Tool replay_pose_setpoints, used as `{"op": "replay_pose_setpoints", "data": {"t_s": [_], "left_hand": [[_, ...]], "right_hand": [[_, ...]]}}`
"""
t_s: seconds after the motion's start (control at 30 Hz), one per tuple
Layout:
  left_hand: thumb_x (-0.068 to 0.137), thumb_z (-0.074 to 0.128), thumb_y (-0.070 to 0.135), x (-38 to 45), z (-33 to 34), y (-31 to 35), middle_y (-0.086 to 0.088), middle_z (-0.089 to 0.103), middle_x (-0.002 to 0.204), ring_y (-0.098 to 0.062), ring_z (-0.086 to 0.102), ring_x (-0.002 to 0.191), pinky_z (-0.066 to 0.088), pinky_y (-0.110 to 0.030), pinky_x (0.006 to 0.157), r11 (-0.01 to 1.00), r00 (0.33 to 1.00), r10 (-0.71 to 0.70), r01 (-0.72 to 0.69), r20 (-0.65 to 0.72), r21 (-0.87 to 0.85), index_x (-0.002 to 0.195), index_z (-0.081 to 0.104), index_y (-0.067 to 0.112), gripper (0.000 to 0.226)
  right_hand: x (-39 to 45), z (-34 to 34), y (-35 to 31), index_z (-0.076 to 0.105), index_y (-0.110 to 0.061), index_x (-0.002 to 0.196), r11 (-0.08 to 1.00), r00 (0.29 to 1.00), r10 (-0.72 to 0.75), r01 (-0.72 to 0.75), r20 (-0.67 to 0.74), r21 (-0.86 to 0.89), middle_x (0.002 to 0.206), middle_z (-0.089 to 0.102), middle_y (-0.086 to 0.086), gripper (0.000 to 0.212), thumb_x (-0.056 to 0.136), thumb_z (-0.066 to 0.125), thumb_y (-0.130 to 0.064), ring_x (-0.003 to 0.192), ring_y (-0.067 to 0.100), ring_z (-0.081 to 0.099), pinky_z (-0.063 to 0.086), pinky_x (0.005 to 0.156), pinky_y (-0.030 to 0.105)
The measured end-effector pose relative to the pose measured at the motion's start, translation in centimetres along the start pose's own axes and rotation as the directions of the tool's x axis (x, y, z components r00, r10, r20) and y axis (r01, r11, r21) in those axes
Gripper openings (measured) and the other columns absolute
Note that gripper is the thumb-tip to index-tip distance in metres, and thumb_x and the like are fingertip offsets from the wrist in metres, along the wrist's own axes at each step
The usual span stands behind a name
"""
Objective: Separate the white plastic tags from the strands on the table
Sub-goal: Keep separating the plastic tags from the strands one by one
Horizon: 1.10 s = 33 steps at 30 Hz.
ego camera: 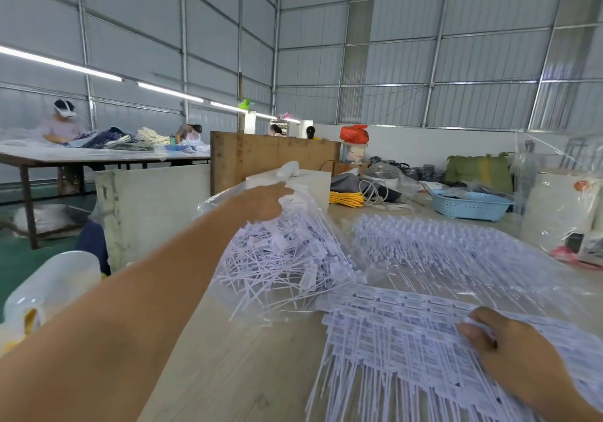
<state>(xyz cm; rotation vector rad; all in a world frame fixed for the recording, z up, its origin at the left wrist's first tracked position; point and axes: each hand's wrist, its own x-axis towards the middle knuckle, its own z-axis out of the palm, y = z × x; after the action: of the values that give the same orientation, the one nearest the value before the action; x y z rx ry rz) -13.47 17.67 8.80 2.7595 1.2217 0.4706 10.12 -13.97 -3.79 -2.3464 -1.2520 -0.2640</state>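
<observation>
Corrugated metal walls and strip lights enclose a big workshop, and a pale wooden counter (248, 366) fills the foreground. On it, toward the left, a clear plastic bag (212, 206) lies open with a loose heap of separated white tags (280, 258) spilling out, their thin tails pointing every way. The person's left hand (264, 201) reaches out over the top of that heap, palm down; its fingers are hidden behind the knuckles and the plastic, so I cannot tell whether they are gripping anything.

Near the bottom right, a stack of joined tag sheets (401, 333) lies flat on the counter, printed rows on top and strands (355, 385) hanging toward the near edge. The right hand (509, 353) rests on this stack, its fingers curled and pinching the upper layer of tags at the edge. Beyond it, another spread of sheets (440, 245) lies under clear film, well apart from the hand.

Farther back on the counter sit a blue basket (470, 207), a coil of yellow cord (346, 198) and an orange bag (354, 133) on a box. A translucent jug (55, 287) stands at the left edge. Across the room, other people (63, 124) work at a long table piled with fabric.
</observation>
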Motion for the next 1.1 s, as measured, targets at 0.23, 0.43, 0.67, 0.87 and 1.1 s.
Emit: {"op": "replay_pose_setpoints", "data": {"t_s": [0.23,0.43,0.67,0.87,1.1], "left_hand": [[0.093,0.044,0.005,-1.2,0.8,1.1,-0.009,0.044,0.143,-0.026,0.047,0.126,0.039,-0.034,0.101,0.971,0.995,-0.005,0.028,-0.098,0.235,0.145,0.036,0.021,0.055],[0.085,0.051,0.004,-3.3,1.8,7.7,-0.018,0.065,0.099,-0.036,0.061,0.088,0.044,-0.032,0.065,0.98,0.849,0.197,-0.158,-0.49,0.12,0.107,0.07,0.014,0.031],[0.096,0.046,0.008,-8.1,12.8,18.8,-0.018,0.065,0.11,-0.031,0.061,0.098,0.047,-0.037,0.086,0.754,0.792,0.608,-0.594,-0.043,-0.279,0.125,0.057,0.008,0.031],[0.101,0.033,0.015,-10.0,16.3,20.1,-0.011,0.059,0.122,-0.025,0.053,0.109,0.039,-0.031,0.087,0.764,0.785,0.619,-0.604,-0.005,-0.226,0.122,0.056,0.008,0.032],[0.1,0.039,0.019,-11.2,15.1,20.3,-0.005,0.061,0.091,-0.024,0.054,0.087,0.035,-0.024,0.065,0.79,0.811,0.582,-0.546,0.062,-0.278,0.093,0.059,0.018,0.021]], "right_hand": [[0.0,0.2,-0.1,0.05,-0.03,0.096,1.0,1.0,-0.009,0.009,-0.007,-0.017,0.071,0.055,-0.006,0.013,0.094,0.047,-0.042,0.076,0.022,0.059,0.036,0.058,0.028],[0.5,0.5,0.1,0.044,-0.019,0.087,0.993,1.0,-0.02,0.017,0.024,0.116,0.064,0.041,-0.005,0.018,0.097,0.047,-0.033,0.071,0.026,0.046,0.031,0.062,0.029],[0.0,-0.2,0.0,0.06,-0.013,0.094,0.99,0.996,0.013,-0.025,0.089,0.141,0.081,0.058,0.004,0.026,0.094,0.049,-0.037,0.076,0.025,0.054,0.038,0.067,0.028],[-1.6,-1.5,0.2,0.054,-0.019,0.089,0.991,0.982,-0.009,-0.016,0.187,0.131,0.086,0.055,0.004,0.016,0.095,0.048,-0.033,0.084,0.024,0.053,0.038,0.072,0.03],[-1.4,-3.6,-0.4,0.064,-0.007,0.083,0.946,0.956,-0.124,0.032,0.267,0.323,0.08,0.056,0.002,0.02,0.088,0.064,-0.025,0.077,0.014,0.051,0.037,0.066,0.025]]}}
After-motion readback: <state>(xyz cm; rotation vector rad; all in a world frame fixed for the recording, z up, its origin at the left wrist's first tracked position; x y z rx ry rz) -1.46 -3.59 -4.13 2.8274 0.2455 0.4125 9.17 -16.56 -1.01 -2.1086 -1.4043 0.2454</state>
